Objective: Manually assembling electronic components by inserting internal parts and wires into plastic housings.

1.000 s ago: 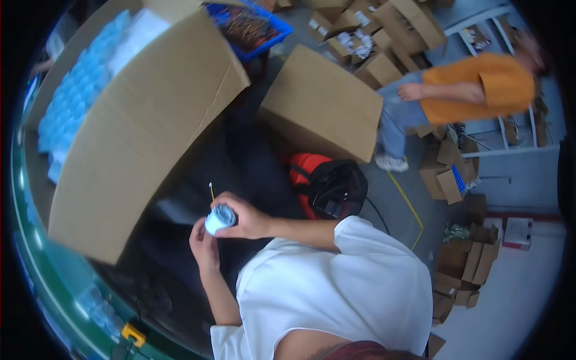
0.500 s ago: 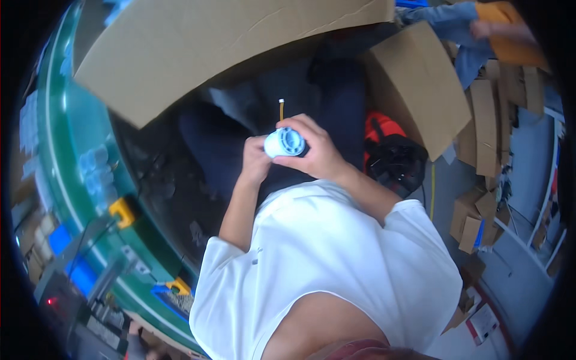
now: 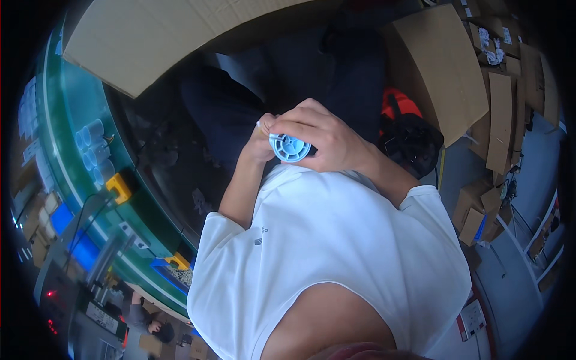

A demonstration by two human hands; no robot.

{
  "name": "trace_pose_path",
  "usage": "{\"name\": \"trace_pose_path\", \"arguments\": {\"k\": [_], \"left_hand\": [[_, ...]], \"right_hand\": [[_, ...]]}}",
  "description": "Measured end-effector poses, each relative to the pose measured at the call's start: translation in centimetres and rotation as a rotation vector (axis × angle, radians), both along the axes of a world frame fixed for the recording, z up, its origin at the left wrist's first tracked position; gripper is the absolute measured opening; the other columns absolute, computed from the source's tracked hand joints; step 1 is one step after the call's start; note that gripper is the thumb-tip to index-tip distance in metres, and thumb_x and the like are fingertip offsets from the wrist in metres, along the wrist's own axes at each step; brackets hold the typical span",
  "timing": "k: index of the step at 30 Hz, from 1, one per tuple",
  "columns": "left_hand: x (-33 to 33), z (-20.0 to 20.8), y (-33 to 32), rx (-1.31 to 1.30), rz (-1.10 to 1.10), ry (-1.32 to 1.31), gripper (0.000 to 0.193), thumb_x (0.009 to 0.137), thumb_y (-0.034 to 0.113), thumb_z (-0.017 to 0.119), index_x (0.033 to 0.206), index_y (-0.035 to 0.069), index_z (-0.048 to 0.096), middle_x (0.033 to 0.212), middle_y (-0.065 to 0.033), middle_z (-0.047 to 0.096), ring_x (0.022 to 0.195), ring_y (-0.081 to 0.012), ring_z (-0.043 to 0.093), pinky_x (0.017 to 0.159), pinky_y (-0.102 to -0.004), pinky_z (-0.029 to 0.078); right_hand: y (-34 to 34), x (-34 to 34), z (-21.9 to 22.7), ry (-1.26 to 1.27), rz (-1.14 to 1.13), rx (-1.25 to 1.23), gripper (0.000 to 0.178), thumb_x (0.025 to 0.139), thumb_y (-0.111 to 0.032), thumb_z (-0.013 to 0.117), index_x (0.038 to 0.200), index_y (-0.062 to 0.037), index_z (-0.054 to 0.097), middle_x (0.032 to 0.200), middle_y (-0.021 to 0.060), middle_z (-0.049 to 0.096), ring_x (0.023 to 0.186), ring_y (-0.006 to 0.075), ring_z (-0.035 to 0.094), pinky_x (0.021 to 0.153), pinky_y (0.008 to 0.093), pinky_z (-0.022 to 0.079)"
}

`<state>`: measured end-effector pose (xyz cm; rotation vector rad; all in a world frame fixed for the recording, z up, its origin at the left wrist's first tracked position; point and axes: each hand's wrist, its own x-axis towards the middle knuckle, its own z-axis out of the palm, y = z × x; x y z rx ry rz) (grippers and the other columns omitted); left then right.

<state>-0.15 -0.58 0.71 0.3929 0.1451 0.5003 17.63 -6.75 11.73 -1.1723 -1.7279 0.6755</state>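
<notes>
A light-blue plastic cylinder is held between both hands in front of my shirt, its round, spoked end facing up toward me. My right hand wraps over its far and right side, fingers curled. On the left side, my left hand is closed against it. A short wire with a small white plug pokes out by the left fingers. My hands hide most of the cylinder's body, and whether the left fingers also pinch the wire is unclear.
A green conveyor curves along the left, carrying several clear plastic cups and yellow brackets. Big cardboard flaps rise ahead. A black-and-red item lies to the right, near stacked cardboard. Another person is at lower left.
The cylinder has turned so its spoked end faces me more. Its wire, which stood up beyond it, now shows at the left fingers. The right hand has shifted over the far side.
</notes>
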Motion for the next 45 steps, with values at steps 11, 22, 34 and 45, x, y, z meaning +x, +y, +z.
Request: {"name": "trace_pose_path", "arguments": {"k": [11, 22, 34, 45], "left_hand": [[-2.4, -4.1, -0.9, 0.161, -0.105, 0.309, 0.018, 0.082, 0.021, 0.086, 0.094, 0.011, 0.079, 0.088, -0.0059, 0.073, 0.085, -0.016, 0.071, 0.07, -0.0224, 0.054], [-0.3, -0.7, -0.4, -0.108, -0.138, -0.212, 0.021, 0.082, 0.018, 0.086, 0.098, 0.007, 0.079, 0.089, -0.0056, 0.074, 0.083, -0.0164, 0.072, 0.068, -0.0232, 0.054], [-0.7, 3.5, 0.2, 0.217, 0.259, -0.021, 0.018, 0.08, 0.014, 0.087, 0.082, -0.001, 0.078, 0.074, -0.0127, 0.073, 0.068, -0.0177, 0.069, 0.06, -0.0275, 0.05], [-1.4, 4.3, -0.2, 0.396, 0.382, 0.131, 0.02, 0.08, 0.013, 0.086, 0.081, -0.005, 0.076, 0.076, -0.0125, 0.073, 0.069, -0.0185, 0.069, 0.063, -0.0283, 0.052]], "right_hand": [[0.6, -0.6, 0.8, 0.006, 0.126, 0.065, 0.052, 0.066, -0.005, 0.088, 0.115, -0.0083, 0.072, 0.112, 0.0058, 0.067, 0.099, 0.0255, 0.059, 0.085, 0.034, 0.055], [0.5, -1.0, -0.6, 0.005, 0.105, 0.026, 0.057, 0.064, -0.007, 0.091, 0.117, -0.0069, 0.07, 0.11, 0.0062, 0.067, 0.098, 0.0259, 0.061, 0.083, 0.0346, 0.055], [-0.3, -3.7, 1.3, 0.035, -0.196, 0.111, 0.061, 0.06, -0.01, 0.094, 0.114, -0.0036, 0.068, 0.106, 0.0098, 0.064, 0.094, 0.0259, 0.061, 0.078, 0.0329, 0.053], [-0.3, -3.9, 2.4, 0.108, -0.356, 0.161, 0.069, 0.062, -0.023, 0.097, 0.119, -0.0019, 0.065, 0.107, 0.0107, 0.063, 0.094, 0.0251, 0.061, 0.077, 0.0334, 0.05]]}}
